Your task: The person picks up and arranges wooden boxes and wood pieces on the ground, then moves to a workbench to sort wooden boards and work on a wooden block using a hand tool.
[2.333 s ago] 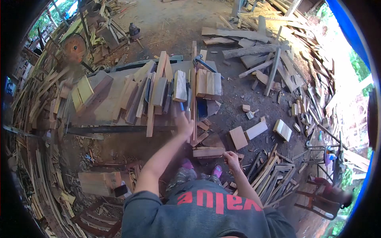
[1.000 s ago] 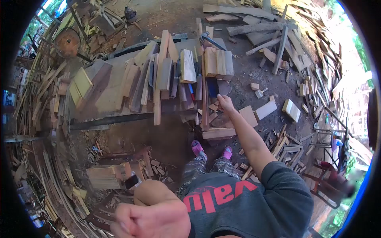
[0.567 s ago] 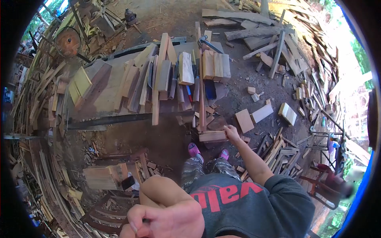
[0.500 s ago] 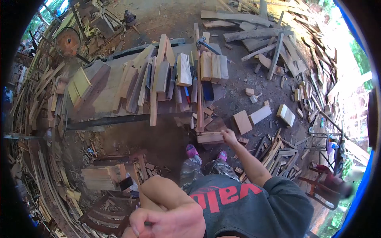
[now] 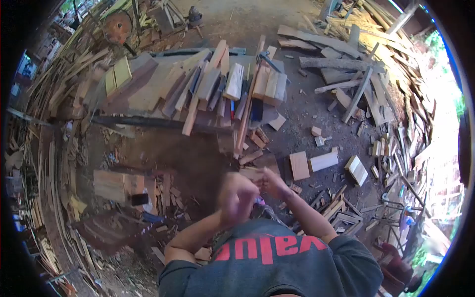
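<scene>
My left hand (image 5: 238, 194) is in front of my body, in the middle of the view, smeared by motion, so its fingers do not show clearly. Close beside it, my right hand (image 5: 273, 184) has its fingers closed at the right end of a pale wooden block (image 5: 251, 174). Both hands partly cover this block. Behind them, a long wooden strip (image 5: 242, 128) slants down from the bench.
A low bench (image 5: 141, 94) ahead carries many boards and a hammer (image 5: 267, 59). Cut blocks (image 5: 299, 165) and a brush (image 5: 321, 140) lie on the ground at right. A phone (image 5: 140, 199) rests by a wooden block (image 5: 111, 185) at left. Scrap wood piles surround the area.
My left hand has swung forward from near the camera to beside my right hand. My right hand has shifted slightly left and nearer my body. The view has tilted.
</scene>
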Tool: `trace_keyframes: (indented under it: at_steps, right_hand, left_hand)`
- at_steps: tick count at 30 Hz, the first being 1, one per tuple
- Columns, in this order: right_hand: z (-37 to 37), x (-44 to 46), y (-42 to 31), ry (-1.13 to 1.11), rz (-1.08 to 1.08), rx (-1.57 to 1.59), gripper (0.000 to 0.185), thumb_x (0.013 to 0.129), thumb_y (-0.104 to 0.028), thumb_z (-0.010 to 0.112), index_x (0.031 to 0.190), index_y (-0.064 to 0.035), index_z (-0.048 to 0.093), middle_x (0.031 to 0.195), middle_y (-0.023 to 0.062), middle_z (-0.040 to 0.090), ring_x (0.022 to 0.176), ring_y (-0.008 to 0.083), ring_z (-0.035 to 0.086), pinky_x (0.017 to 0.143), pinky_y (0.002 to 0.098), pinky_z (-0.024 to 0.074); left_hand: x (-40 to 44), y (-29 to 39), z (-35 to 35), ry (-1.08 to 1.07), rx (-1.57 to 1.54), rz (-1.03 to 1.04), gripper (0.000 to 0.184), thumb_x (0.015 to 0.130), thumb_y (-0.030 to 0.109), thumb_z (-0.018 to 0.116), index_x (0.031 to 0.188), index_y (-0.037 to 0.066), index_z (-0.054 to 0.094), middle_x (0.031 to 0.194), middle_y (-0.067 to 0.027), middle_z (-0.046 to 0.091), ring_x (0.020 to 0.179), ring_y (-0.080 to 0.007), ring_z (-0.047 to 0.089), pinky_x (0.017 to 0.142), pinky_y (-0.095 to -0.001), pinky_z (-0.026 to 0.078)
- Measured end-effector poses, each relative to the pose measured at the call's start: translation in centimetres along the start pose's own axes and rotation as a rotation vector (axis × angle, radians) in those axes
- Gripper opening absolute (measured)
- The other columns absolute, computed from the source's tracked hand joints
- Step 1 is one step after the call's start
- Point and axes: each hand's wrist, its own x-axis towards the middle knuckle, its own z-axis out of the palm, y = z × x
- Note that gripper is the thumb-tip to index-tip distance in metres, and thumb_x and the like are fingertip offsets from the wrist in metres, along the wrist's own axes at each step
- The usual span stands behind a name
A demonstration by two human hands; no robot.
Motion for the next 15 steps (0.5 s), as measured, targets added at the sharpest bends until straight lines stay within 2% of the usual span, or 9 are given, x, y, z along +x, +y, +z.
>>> trace_keyframes:
  at_steps: [1,2,4,5,8,10,11,13,15]
  right_hand:
    - [0.0,-0.8,-0.4,-0.03,0.017,0.095,0.059,0.093,-0.053,0.04,0.133,-0.0091,0.038,0.104,0.0151,0.059,0.092,0.0237,0.058,0.082,0.0358,0.0452]
    - [0.3,-1.9,-1.1,-0.145,-0.014,0.154,0.059,0.093,-0.054,0.038,0.132,-0.0101,0.039,0.11,0.0182,0.057,0.101,0.0253,0.057,0.084,0.0368,0.0461]
    - [1.5,-4.7,-2.5,-0.197,-0.038,0.197,0.063,0.093,-0.056,0.034,0.136,-0.0105,0.035,0.113,0.0196,0.056,0.101,0.028,0.058,0.089,0.038,0.0458]
    - [1.5,-5.2,-2.6,-0.225,-0.012,0.244,0.065,0.093,-0.058,0.033,0.138,-0.0108,0.031,0.114,0.0196,0.055,0.099,0.0284,0.059,0.09,0.0379,0.0458]
    - [1.7,-7.6,-2.4,-0.26,0.015,0.248,0.068,0.092,-0.06,0.033,0.139,-0.0105,0.029,0.113,0.0189,0.056,0.1,0.0271,0.058,0.091,0.0381,0.0458]
    - [1.6,-8.3,-1.7,-0.274,0.054,0.303,0.07,0.091,-0.061,0.033,0.14,-0.0121,0.027,0.11,0.0167,0.057,0.095,0.0234,0.059,0.085,0.0357,0.0474]
    - [1.5,-8.6,-1.4,-0.294,0.07,0.285,0.07,0.091,-0.061,0.033,0.14,-0.0121,0.027,0.11,0.0167,0.057,0.095,0.0234,0.059,0.085,0.0357,0.0474]
    - [1.2,-8.8,-0.6,-0.31,0.115,0.232,0.07,0.091,-0.062,0.034,0.141,-0.0144,0.026,0.106,0.0141,0.058,0.089,0.0201,0.059,0.078,0.0326,0.0473]
    - [1.7,-8.8,0.4,-0.334,0.154,0.199,0.069,0.091,-0.062,0.035,0.141,-0.0162,0.026,0.104,0.0125,0.058,0.085,0.0188,0.058,0.076,0.033,0.0456]
  left_hand:
    - [-2.8,-2.0,0.6,-0.022,0.054,-0.199,0.005,0.083,0.001,0.059,0.082,0.005,0.055,0.073,-0.0074,0.053,0.065,-0.0162,0.052,0.06,-0.0274,0.043]
    - [-4.4,-2.8,1.6,0.015,0.05,-0.457,0.01,0.087,0.004,0.056,0.08,0.004,0.049,0.07,-0.0028,0.052,0.063,-0.0084,0.049,0.057,-0.0237,0.04]
    - [-8.3,-5.6,2.2,0.055,-0.028,-0.681,0.021,0.092,0.012,0.054,0.073,0.004,0.049,0.068,0.0,0.049,0.062,-0.0065,0.047,0.057,-0.0231,0.039]
    - [-9.5,-5.9,2.6,0.035,-0.009,-0.703,0.02,0.091,0.014,0.055,0.074,0.003,0.053,0.069,-0.0002,0.049,0.062,-0.0064,0.046,0.057,-0.0218,0.038]
    - [-11.7,-5.7,4.1,-0.012,0.178,-0.535,0.016,0.088,0.018,0.06,0.082,0.004,0.06,0.077,-0.0034,0.052,0.066,-0.0112,0.05,0.059,-0.0235,0.039]
    - [-12.7,-5.1,4.5,-0.179,0.543,-0.285,0.017,0.082,0.022,0.066,0.091,0.008,0.065,0.089,-0.006,0.055,0.078,-0.0194,0.054,0.067,-0.0309,0.042]
    - [-13.3,-4.5,4.6,-0.154,0.561,-0.286,0.017,0.082,0.022,0.066,0.091,0.008,0.065,0.089,-0.006,0.055,0.078,-0.0194,0.054,0.067,-0.0309,0.042]
    - [-14.4,-2.9,4.6,-0.228,0.713,-0.333,0.023,0.075,0.026,0.07,0.094,0.013,0.067,0.098,-0.0062,0.055,0.091,-0.0256,0.053,0.076,-0.0398,0.04]
    - [-15.9,-2.3,4.4,-0.2,0.744,-0.378,0.021,0.074,0.027,0.07,0.092,0.015,0.067,0.1,-0.0042,0.054,0.095,-0.0255,0.051,0.079,-0.0417,0.039]
